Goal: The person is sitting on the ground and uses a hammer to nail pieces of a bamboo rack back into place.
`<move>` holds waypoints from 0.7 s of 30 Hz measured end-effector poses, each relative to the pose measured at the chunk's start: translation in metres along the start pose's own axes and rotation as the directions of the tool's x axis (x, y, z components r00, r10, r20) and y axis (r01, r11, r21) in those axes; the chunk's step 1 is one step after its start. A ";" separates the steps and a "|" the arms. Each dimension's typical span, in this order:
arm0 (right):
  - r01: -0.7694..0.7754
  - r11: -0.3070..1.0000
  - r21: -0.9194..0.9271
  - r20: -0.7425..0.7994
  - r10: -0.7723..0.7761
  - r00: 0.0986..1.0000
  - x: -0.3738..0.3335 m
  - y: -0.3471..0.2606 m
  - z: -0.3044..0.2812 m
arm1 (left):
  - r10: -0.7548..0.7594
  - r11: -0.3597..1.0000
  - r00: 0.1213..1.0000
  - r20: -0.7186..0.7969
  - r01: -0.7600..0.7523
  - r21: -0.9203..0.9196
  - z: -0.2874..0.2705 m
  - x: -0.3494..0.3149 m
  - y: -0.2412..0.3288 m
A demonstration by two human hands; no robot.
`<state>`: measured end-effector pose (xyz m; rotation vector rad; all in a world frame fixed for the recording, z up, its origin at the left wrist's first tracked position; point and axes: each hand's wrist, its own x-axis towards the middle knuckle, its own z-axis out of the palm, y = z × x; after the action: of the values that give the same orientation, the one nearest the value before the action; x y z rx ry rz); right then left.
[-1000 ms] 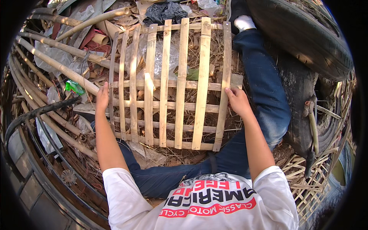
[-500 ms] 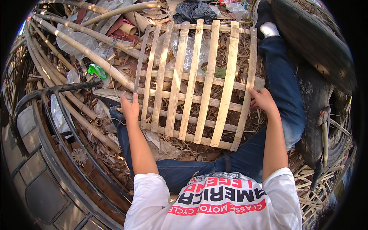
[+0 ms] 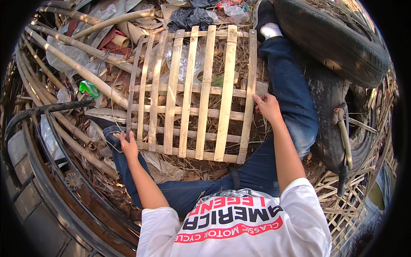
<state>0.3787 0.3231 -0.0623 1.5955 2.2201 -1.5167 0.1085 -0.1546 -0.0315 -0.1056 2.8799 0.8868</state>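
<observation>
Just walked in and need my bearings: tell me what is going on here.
A person sits on the ground with legs spread, holding a flat lattice of bamboo slats over their lap. The left hand grips its lower left corner and the right hand holds its right edge about halfway up. Loose bamboo poles, plastic scraps and dry debris lie to the left, and a worn tyre lies to the right beside the outstretched leg.
</observation>
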 end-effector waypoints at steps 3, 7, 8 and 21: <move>-0.005 0.999 0.043 -0.012 0.005 1.000 -0.001 0.002 -0.002 | 0.052 0.989 0.995 -0.083 -0.040 0.139 0.000 -0.003 0.008; 0.080 0.990 0.115 -0.089 -0.070 0.994 -0.004 -0.008 0.024 | 0.099 0.961 0.980 -0.170 -0.050 0.273 -0.003 -0.006 -0.006; 0.110 0.985 0.134 -0.101 -0.097 0.990 -0.005 -0.007 0.028 | 0.084 0.977 0.985 -0.149 -0.052 0.207 -0.009 0.000 -0.017; 0.187 0.973 0.133 -0.098 -0.175 0.980 0.001 0.004 0.024 | -0.072 0.965 0.971 0.227 0.010 0.262 0.006 0.074 -0.018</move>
<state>0.3695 0.3073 -0.0785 1.5587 2.4137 -1.7187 0.0377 -0.1679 -0.0570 -0.0319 2.7287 0.4706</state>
